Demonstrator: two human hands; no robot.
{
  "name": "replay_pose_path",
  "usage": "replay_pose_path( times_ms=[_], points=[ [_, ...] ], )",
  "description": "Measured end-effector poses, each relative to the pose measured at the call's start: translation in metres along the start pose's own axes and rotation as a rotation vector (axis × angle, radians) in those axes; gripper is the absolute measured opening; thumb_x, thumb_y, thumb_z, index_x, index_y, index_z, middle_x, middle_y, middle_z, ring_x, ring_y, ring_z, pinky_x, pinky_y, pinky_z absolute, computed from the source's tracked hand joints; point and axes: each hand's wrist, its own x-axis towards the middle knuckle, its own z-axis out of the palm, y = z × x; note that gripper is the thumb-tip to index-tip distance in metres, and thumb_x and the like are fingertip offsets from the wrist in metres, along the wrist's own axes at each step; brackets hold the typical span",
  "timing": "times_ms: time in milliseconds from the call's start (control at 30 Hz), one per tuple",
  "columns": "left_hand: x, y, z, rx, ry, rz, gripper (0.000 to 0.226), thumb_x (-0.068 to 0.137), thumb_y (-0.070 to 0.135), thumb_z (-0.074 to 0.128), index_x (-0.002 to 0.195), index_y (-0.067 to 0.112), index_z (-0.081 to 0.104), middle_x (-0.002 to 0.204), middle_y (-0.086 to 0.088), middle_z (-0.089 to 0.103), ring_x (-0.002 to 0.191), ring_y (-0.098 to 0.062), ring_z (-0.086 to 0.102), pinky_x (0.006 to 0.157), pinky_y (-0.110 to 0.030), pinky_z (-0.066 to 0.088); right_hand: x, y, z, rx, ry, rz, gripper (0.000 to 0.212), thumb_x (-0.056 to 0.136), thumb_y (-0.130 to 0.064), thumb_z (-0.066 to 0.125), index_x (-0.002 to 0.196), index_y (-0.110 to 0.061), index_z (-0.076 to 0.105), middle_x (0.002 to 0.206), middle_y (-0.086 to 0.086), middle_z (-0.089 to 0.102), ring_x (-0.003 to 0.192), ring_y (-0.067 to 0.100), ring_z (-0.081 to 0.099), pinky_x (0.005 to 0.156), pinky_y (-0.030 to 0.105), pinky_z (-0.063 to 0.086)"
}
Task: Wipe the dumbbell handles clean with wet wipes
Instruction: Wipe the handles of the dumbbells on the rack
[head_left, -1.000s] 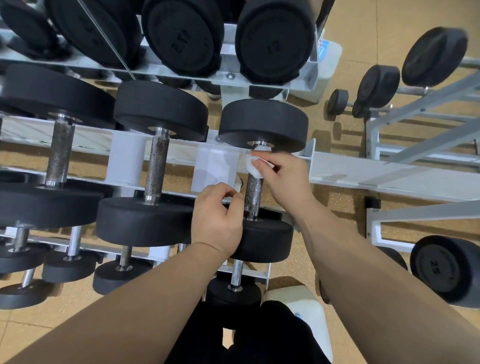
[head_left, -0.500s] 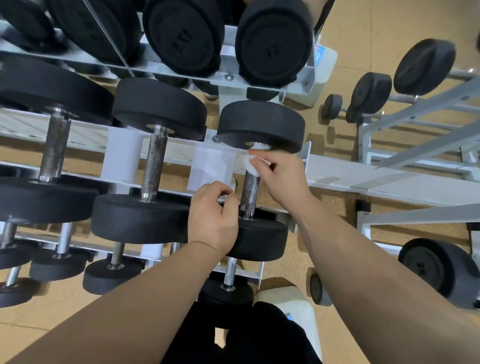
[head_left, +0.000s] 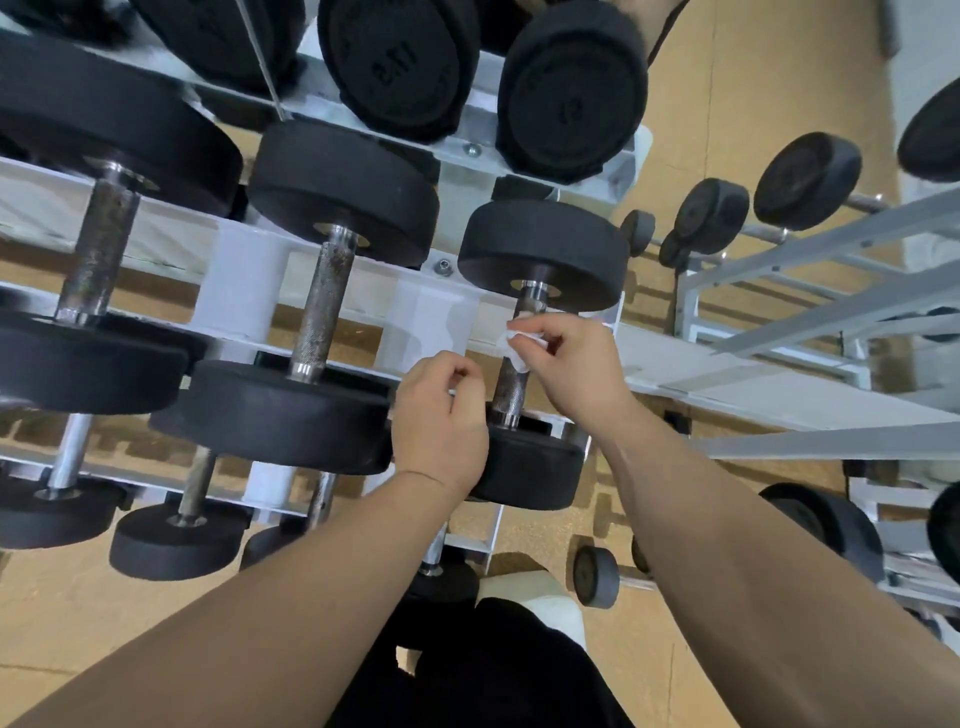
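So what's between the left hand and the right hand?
The head view shows the knurled dumbbell handle between the left hand and the right hand, which pinches a wet wipe at its upper end.

Black dumbbell heads (head_left: 543, 252), white wipe (head_left: 511, 347), pale grey rack (head_left: 249, 291), tan floor (head_left: 737, 88).

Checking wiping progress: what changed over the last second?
The right hand, pinching the wet wipe, slid it slightly down the handle from under the upper weight. The left hand, fingers curled, drew a little away from the handle. The dumbbell stayed on the rack, and the right hand kept its pinch.
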Motion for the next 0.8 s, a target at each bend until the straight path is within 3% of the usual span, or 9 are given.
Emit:
replay_pose_path(
  times_ms=[133,200,267,333,400,500,600,700,800],
  points=[
    [0.0,-0.003,-0.009,-0.24,-0.082,-0.13,0.022,0.092,0.009,0.052,0.086,0.026,0.064,0.094,0.004,0.064,0.091,-0.012,0.059,0.08,-0.025,0.042,-0.021,-0.002,-0.011,-0.187,-0.244,-0.133,0.018,0.089,-0.017,0.074,0.104,-0.023,0.079,0.092,-0.023,0.066,0.078,-0.016,0.058,0.072,0.003,0.039],
    [0.0,-0.004,-0.015,-0.29,-0.129,-0.177,0.03,0.091,0.002,0.053,0.085,0.03,0.063,0.093,0.006,0.063,0.092,-0.013,0.058,0.081,-0.026,0.041,-0.013,-0.005,-0.013,-0.251,-0.168,-0.161,0.017,0.091,-0.021,0.071,0.106,-0.024,0.078,0.101,-0.015,0.072,0.084,-0.012,0.06,0.08,0.009,0.046],
    [0.0,-0.004,-0.021,-0.299,-0.195,-0.195,0.031,0.089,0.001,0.053,0.089,0.03,0.063,0.094,0.008,0.061,0.095,-0.014,0.058,0.08,-0.028,0.042,0.002,-0.008,-0.012,-0.226,-0.018,-0.077,0.017,0.092,-0.025,0.069,0.107,-0.024,0.078,0.105,-0.008,0.075,0.089,0.003,0.066,0.087,0.03,0.054],
    [0.0,-0.003,-0.027,-0.328,-0.255,-0.211,0.031,0.09,0.0,0.051,0.091,0.029,0.063,0.1,0.006,0.06,0.098,-0.014,0.057,0.078,-0.027,0.041,0.013,-0.013,-0.009,-0.127,0.066,0.038,0.017,0.093,-0.028,0.068,0.106,-0.025,0.078,0.101,-0.01,0.075,0.086,0.01,0.068,0.085,0.04,0.058],
    [0.0,0.0,-0.031,-0.365,-0.295,-0.221,0.032,0.092,-0.001,0.047,0.092,0.027,0.062,0.104,0.002,0.06,0.098,-0.013,0.056,0.074,-0.023,0.04,0.01,-0.014,-0.007,-0.101,0.066,0.087,0.016,0.092,-0.027,0.069,0.106,-0.026,0.078,0.097,-0.014,0.073,0.084,0.007,0.068,0.083,0.034,0.058],
    [0.001,0.002,-0.034,-0.413,-0.306,-0.225,0.034,0.09,-0.005,0.044,0.092,0.023,0.062,0.098,0.001,0.06,0.091,-0.01,0.054,0.069,-0.012,0.042,-0.01,-0.014,-0.006,-0.162,-0.133,0.027,0.015,0.087,-0.019,0.076,0.101,-0.023,0.079,0.088,-0.02,0.068,0.078,0.0,0.065,0.073,0.018,0.05],
    [0.0,0.002,-0.032,-0.394,-0.284,-0.202,0.036,0.089,-0.006,0.042,0.091,0.024,0.062,0.092,0.006,0.058,0.086,-0.008,0.053,0.068,-0.012,0.041,-0.014,-0.011,-0.008,-0.275,-0.282,-0.07,0.015,0.086,-0.021,0.077,0.101,-0.023,0.08,0.088,-0.014,0.071,0.078,0.005,0.066,0.073,0.021,0.05],
    [0.001,0.002,-0.029,-0.313,-0.251,-0.172,0.029,0.091,-0.002,0.043,0.096,0.02,0.062,0.099,0.006,0.059,0.092,-0.008,0.054,0.076,-0.021,0.04,0.003,-0.014,-0.004,-0.251,-0.139,-0.04,0.017,0.092,-0.027,0.071,0.106,-0.022,0.079,0.102,-0.007,0.076,0.085,0.005,0.068,0.08,0.023,0.053],
    [0.001,0.004,-0.024,-0.261,-0.243,-0.163,0.025,0.092,0.0,0.046,0.097,0.021,0.061,0.103,0.003,0.06,0.095,-0.007,0.054,0.077,-0.019,0.039,0.015,-0.017,-0.001,-0.124,0.101,0.062,0.016,0.092,-0.028,0.071,0.105,-0.022,0.079,0.096,-0.01,0.074,0.088,0.006,0.068,0.083,0.025,0.053]
  ],
)
